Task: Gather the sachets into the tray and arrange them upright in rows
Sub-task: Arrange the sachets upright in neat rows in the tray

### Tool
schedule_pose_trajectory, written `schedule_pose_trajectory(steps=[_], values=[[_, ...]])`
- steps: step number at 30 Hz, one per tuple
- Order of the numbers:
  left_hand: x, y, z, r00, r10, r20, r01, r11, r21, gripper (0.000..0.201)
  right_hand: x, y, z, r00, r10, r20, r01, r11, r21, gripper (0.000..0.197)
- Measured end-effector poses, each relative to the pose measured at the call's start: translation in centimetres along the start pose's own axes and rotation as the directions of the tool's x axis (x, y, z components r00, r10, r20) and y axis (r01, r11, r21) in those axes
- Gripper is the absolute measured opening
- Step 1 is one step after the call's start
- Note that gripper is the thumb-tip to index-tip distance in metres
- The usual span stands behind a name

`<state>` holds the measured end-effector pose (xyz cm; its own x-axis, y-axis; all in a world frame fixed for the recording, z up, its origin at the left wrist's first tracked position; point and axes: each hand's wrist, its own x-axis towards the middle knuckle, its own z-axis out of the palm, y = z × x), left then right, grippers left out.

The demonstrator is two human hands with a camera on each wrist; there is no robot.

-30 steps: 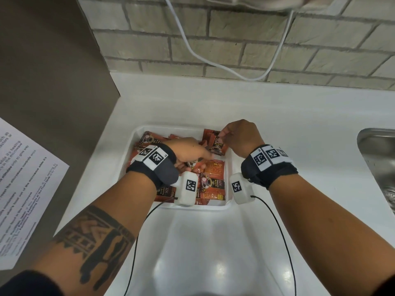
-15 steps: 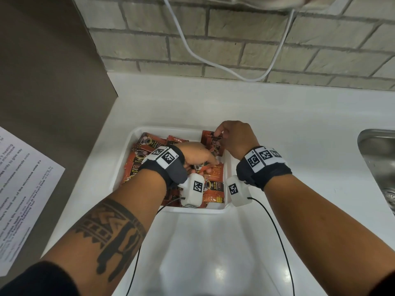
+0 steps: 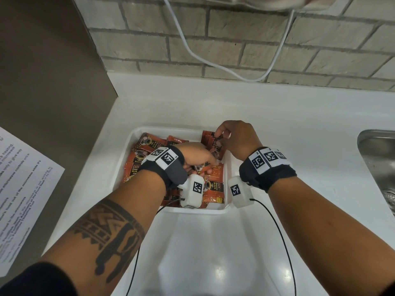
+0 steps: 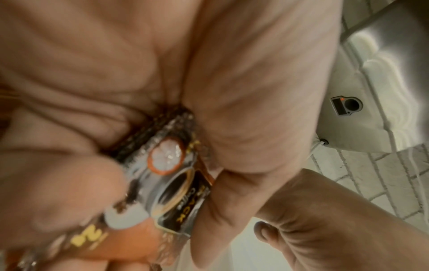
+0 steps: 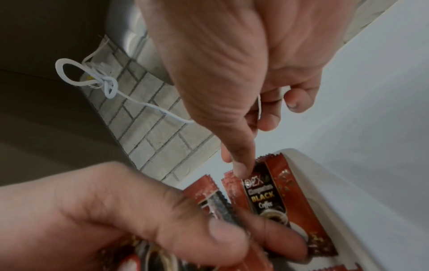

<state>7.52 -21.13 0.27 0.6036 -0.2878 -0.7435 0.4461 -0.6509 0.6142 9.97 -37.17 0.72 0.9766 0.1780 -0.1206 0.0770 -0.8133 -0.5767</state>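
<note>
Gripping a sachet (image 4: 176, 185) between thumb and curled fingers, the left hand (image 3: 196, 155) sits low in the middle of the tray (image 3: 126, 159), w/ more packets bunched under the palm. Right hand (image 3: 235, 137) is at the far right corner, thumb and fingertips (image 5: 239, 168) pinching the top edge of the standing sachets (image 3: 213, 144) that lean against the right wall.

Vs 1 s ago: the right hand has shifted a bit further toward the back corner and now holds the upright packets by their tops, while the left has slid in closer beside it, carrying its packet toward that stack. Rest of the pile hasn't moved: loose sachets (image 3: 147, 150) lie flat and overlapping on the left side and near the front.

Meaning, as I read it: gathering looks done, since no packets show on the counter (image 3: 277, 116). Row-building is only at its start, approx 3 packets upright at the right wall, most still flat. Next packet prob. slots in beside the held stack, w/ the right hand bracing so it doesn't topple.
</note>
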Motion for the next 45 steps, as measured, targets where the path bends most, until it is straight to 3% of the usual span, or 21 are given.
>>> schedule_pose_trajectory(steps=[3,6,11,14,17,19,21,24,27,31,34,37,41,45], values=[[-0.1,-0.3,-0.1,1.000,0.004,0.026,-0.003,0.997,-0.071,0.015,-0.5,-0.1,-0.5,0.999,-0.011,-0.040,0.013,0.999,0.046,0.010],[-0.3,-0.9,-0.5,0.997,0.068,-0.032,-0.073,0.978,-0.193,0.022,-1.1,-0.1,-1.0,1.000,-0.018,-0.025,0.020,0.997,0.075,0.003],[0.0,-1.9,-1.2,0.982,0.155,-0.110,-0.181,0.941,-0.286,0.048,-2.0,0.1,-0.8,0.991,0.014,0.133,-0.032,0.991,0.133,0.013],[-0.3,-1.9,-0.8,0.955,0.213,-0.206,-0.270,0.911,-0.313,0.036,-2.1,-0.1,-0.7,0.987,0.020,0.157,-0.054,0.975,0.216,0.014],[-0.5,-2.0,-0.6,0.937,0.248,-0.247,-0.319,0.894,-0.315,0.043,-2.1,-0.2,-1.1,0.992,0.023,0.128,-0.059,0.958,0.282,0.010],[-0.5,-2.0,-0.8,0.928,0.247,-0.279,-0.326,0.900,-0.290,0.051,-2.1,-0.2,-1.5,0.996,0.031,0.079,-0.053,0.954,0.294,0.007],[-0.9,-1.9,-1.2,0.919,0.214,-0.333,-0.306,0.917,-0.256,0.043,-2.0,0.1,-1.8,0.999,0.036,0.013,-0.038,0.968,0.250,0.005],[-1.4,-1.7,-2.1,0.917,0.112,-0.382,-0.193,0.965,-0.179,0.039,-1.8,0.3,-1.8,0.999,0.043,-0.013,-0.041,0.991,0.128,0.005],[-1.6,-1.3,-2.1,0.937,0.047,-0.347,-0.063,0.997,-0.034,0.039,-1.5,0.2,-1.3,0.997,0.080,0.014,-0.080,0.996,0.038,0.012],[-1.4,-0.6,-0.6,0.985,0.032,-0.168,-0.027,0.999,0.033,0.024,-1.3,0.0,-0.5,0.995,0.103,0.012,-0.103,0.993,-0.057,0.024],[-0.6,-0.6,0.5,0.998,0.015,-0.068,-0.009,0.996,0.084,0.029,-1.1,0.0,0.1,0.994,0.105,-0.002,-0.105,0.991,-0.083,0.029],[0.1,-0.5,0.9,0.998,0.017,-0.058,-0.007,0.985,0.171,0.035,-1.0,0.2,0.4,0.993,0.114,-0.013,-0.115,0.990,-0.081,0.032],[0.1,0.0,0.8,0.997,0.022,-0.076,-0.002,0.967,0.253,0.037,-1.0,0.2,0.2,0.995,0.097,-0.014,-0.098,0.992,-0.076,0.018],[-0.2,0.6,1.0,0.997,-0.006,-0.078,0.017,0.991,0.136,0.026,-0.9,0.0,0.1,0.997,0.055,-0.048,-0.058,0.997,-0.054,0.020]])
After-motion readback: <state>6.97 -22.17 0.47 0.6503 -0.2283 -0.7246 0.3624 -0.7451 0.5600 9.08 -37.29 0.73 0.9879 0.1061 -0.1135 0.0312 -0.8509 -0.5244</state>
